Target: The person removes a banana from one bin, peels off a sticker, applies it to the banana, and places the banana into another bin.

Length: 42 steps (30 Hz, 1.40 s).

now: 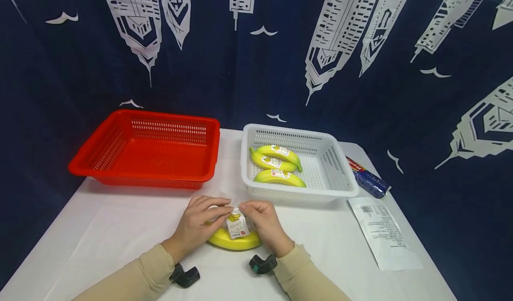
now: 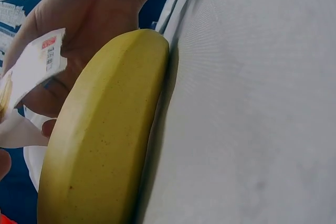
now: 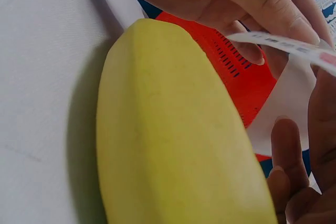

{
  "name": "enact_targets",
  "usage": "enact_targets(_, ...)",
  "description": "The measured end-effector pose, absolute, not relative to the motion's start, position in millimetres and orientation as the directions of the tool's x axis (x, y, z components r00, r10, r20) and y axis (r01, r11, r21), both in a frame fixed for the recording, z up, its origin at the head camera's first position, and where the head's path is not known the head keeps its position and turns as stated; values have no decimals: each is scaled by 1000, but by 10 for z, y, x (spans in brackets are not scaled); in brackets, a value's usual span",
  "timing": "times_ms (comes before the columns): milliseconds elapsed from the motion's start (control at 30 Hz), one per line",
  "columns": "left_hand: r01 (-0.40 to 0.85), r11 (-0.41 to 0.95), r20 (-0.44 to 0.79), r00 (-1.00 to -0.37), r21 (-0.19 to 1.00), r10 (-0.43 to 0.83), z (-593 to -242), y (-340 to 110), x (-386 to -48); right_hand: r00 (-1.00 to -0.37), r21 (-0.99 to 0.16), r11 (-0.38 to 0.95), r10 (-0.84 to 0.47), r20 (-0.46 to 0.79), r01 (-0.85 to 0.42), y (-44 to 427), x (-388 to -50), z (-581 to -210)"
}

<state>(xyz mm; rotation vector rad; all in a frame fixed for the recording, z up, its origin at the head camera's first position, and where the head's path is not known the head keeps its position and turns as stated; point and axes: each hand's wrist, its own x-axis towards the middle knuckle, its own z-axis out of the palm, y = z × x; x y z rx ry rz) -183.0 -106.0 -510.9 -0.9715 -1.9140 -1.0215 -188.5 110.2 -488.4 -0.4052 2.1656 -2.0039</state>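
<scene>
A yellow banana lies on the white tabletop between the two hands. Above it a small white label with a banana picture and printing is held up, with a translucent piece of backing beside it. My left hand pinches the label's upper edge between thumb and fingers. From the other side, my right hand grips near the same upper edge with thumb and index finger. In the left wrist view the banana stands large in front and the label hangs beside the right hand.
A red basket stands at the back left. The white basket to its right holds 3 labelled bananas. A blue packet and a printed white pouch lie along the right. A dark patterned curtain hangs behind.
</scene>
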Motion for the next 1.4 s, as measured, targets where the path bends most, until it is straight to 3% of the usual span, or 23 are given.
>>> enact_targets(467,866,340,861,-455,367,227,-5140,-1067,-1825,-968,-996,65,-248,35,-53,1070,-1902,-4898)
enact_targets(867,860,323,853,-474,395,218,-5128,-1060,-1835,-998,-990,142,-67,-11,2,1227,-2057,-4928)
enact_targets(1033,864,332,856,-464,379,228,-5110,-1048,-1829,-995,-918,384,-4,103,-97,1335,-2118,-4938)
enact_targets(1200,819,371,802,-543,438,251,-5122,-1050,-1804,-974,-643,742,-59,219,-190,1440,-2170,-4948)
enact_targets(1300,785,395,760,-594,477,263,-5142,-1051,-1783,-967,-507,840,-77,242,-194,1467,-2171,-4938)
enact_targets(1400,757,414,730,-631,505,263,-5157,-1053,-1763,-970,-470,867,-61,234,-167,1467,-2151,-4923)
